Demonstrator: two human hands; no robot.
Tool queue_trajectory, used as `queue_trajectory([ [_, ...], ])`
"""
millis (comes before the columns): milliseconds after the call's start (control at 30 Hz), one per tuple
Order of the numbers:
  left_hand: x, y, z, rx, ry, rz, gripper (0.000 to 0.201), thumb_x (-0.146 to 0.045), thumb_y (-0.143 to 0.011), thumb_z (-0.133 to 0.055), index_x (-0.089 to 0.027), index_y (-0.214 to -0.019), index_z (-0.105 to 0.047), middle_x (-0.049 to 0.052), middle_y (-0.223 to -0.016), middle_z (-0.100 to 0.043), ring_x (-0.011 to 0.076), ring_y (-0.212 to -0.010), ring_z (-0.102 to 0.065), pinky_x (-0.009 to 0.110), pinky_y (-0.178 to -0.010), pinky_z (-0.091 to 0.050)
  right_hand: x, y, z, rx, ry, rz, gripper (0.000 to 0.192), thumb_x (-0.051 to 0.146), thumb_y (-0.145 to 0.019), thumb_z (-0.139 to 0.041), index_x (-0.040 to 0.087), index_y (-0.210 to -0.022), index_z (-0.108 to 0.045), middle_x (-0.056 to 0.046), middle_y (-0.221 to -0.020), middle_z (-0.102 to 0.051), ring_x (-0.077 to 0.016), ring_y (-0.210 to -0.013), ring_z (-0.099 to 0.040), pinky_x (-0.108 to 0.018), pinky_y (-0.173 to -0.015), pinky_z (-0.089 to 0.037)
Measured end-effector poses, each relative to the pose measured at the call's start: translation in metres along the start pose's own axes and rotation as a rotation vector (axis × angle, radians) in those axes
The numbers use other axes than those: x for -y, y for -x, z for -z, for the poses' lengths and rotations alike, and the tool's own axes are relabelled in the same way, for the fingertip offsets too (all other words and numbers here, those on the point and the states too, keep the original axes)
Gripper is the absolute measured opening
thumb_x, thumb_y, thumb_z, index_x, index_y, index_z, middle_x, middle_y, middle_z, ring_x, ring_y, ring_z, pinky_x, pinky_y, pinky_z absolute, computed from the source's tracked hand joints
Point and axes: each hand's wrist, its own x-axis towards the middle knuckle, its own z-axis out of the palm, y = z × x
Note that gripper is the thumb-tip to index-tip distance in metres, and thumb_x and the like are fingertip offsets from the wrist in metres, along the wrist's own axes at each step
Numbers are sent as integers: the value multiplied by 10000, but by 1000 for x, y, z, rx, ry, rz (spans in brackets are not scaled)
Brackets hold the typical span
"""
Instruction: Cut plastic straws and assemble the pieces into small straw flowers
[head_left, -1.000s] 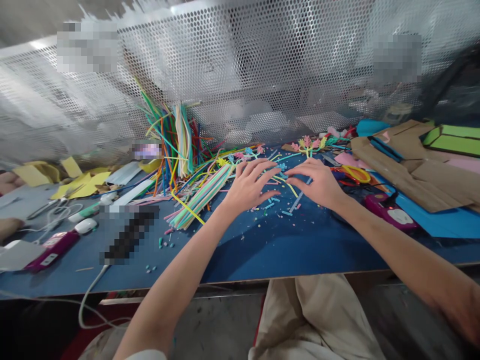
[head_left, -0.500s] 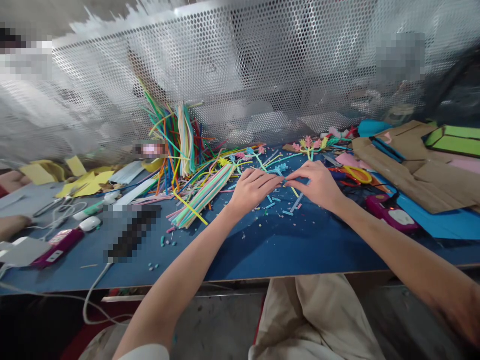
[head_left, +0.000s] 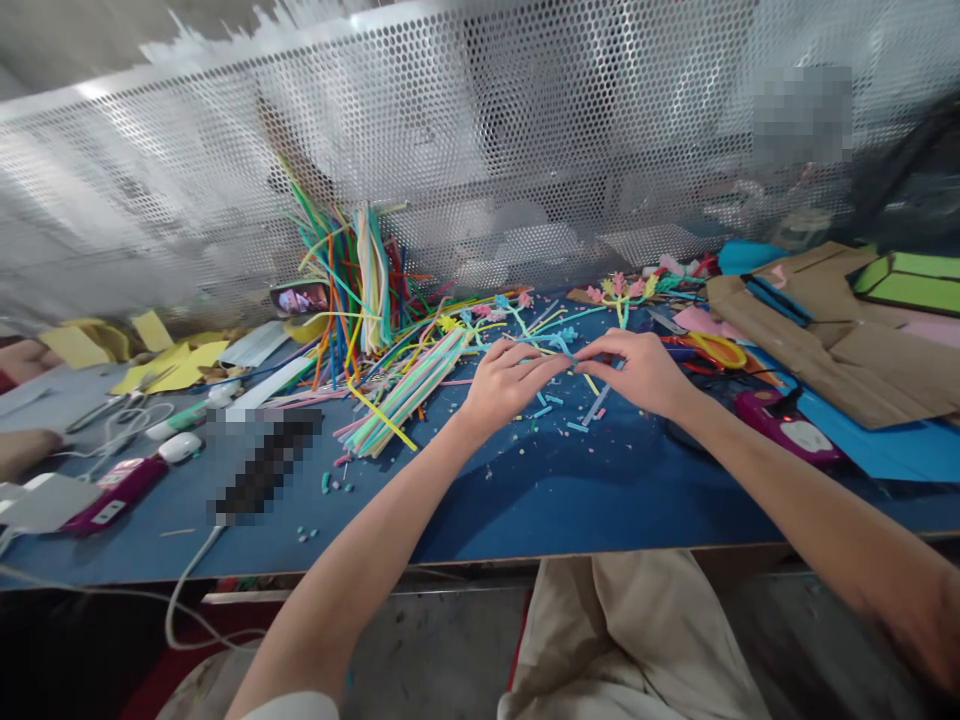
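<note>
Fingertips of your left hand (head_left: 504, 385) and right hand (head_left: 637, 372) meet, pinching a small blue straw piece (head_left: 568, 353). Loose straws (head_left: 409, 390) lie at nine o'clock on the blue table (head_left: 525, 500).

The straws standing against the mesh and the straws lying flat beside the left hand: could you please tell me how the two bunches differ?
The standing straws lean upright against the perforated screen and splay apart; the flat bundle lies on the blue table, packed side by side. The standing straws look vivid: orange, green, blue. The flat bundle looks paler: mint, yellow, pink. The flat bundle is nearer the left hand. Both are thin, long straws.
</note>
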Motion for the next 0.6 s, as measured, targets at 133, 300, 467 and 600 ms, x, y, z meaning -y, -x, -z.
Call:
queue_trajectory([
  [133, 1, 1, 4, -2, 26, -40, 350, -193, -1017, -466, -266, -1331, -601, 52, -1235, -719, 175, -1096, -650, 356, -906, -476, 1, 1, 0, -7, -37, -4, 171, 386, -864, -722, 249, -948, -782, -39, -832, -718, -193, -765, -636, -342, -705, -506],
  [300, 0, -2, 2, -40, 27, -44, 332, -191, -1000, -507, -264, -1301, -628, 38, -1172, -740, 176, -1070, -630, 341, -896, -485, 2, 1, -1, -48, 21, 41, 112, 308, -883, -697, 235, -926, -770, -43, -847, -731, -199, -788, -636, -339, -688, -513],
  [467, -9, -8, -5, -57, 51, 170, 215, -317, -988, -564, -265, -1117, -728, 25, -941, -766, 178, -969, -654, 352, -858, -451, -2, 2, -4, -61, 118, 184, 98, 238, -904, -647, 224, -920, -743, -47, -837, -740, -216, -825, -625, -376, -773, -521],
  [600, -14, -12, -8, -52, 160, 336, 255, -418, -971, -579, -246, -934, -764, 18, -880, -769, 170, -863, -650, 352, -841, -447, -5, 1, -7, -44, 166, 269, 110, 224, -922, -613, 220, -920, -723, -45, -838, -738, -221, -834, -609, -382, -782, -519],
])
